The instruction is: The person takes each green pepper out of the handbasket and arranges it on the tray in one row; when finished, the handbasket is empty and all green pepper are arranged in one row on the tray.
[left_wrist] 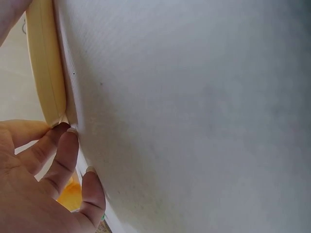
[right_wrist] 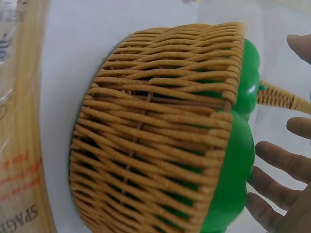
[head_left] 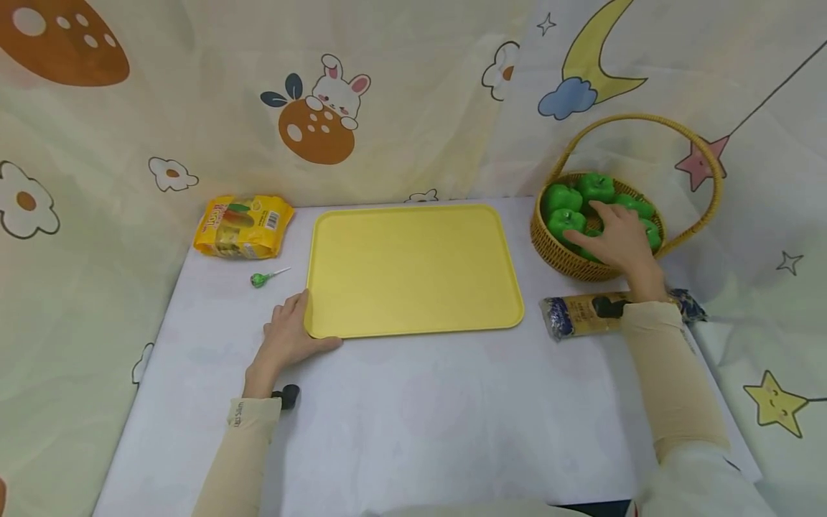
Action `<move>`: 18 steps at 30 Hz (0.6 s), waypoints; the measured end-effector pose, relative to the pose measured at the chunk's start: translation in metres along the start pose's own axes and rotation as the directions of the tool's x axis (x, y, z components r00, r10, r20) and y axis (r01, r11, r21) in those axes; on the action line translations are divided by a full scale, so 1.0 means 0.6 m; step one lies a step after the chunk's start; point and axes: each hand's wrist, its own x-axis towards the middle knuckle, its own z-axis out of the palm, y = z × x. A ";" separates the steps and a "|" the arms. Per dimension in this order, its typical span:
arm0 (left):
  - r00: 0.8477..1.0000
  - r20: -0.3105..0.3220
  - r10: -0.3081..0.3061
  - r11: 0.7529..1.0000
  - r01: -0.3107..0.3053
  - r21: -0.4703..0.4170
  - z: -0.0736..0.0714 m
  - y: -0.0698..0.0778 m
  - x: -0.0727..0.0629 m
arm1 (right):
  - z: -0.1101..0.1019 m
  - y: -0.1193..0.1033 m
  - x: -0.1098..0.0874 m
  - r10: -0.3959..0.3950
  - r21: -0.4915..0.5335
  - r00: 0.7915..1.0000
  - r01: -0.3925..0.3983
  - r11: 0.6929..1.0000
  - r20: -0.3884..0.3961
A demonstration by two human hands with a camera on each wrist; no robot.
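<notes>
My left hand holds the near left corner of a yellow rectangular tray, the thumb along its front edge and the fingers at its left side. In the left wrist view, fingertips touch the tray's rim near the tabletop. Over a wicker basket at the right, my right hand is spread above several green bell peppers, with nothing in its grasp. The right wrist view shows its fingers beside a pepper that bulges above the basket's rim. The palm hides part of the basket's contents.
A yellow snack packet lies at the back left, and a green lollipop is in front of it. Below the right forearm lies a pack of spaghetti. The basket's tall handle arches up at the right. Patterned cloth hangs behind.
</notes>
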 end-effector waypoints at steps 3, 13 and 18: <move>1.000 0.003 -0.002 1.000 0.002 0.004 -0.001 -0.001 0.000 | 0.004 -0.003 0.009 -0.002 -0.016 1.000 0.002 1.000 0.015; 1.000 0.002 -0.001 1.000 0.001 0.004 0.000 -0.001 0.001 | 0.012 -0.010 0.033 0.007 -0.033 0.998 -0.006 0.999 0.060; 1.000 0.001 -0.002 1.000 0.002 0.003 -0.002 0.002 0.000 | 0.014 -0.014 0.044 0.000 -0.030 0.995 0.003 1.000 0.103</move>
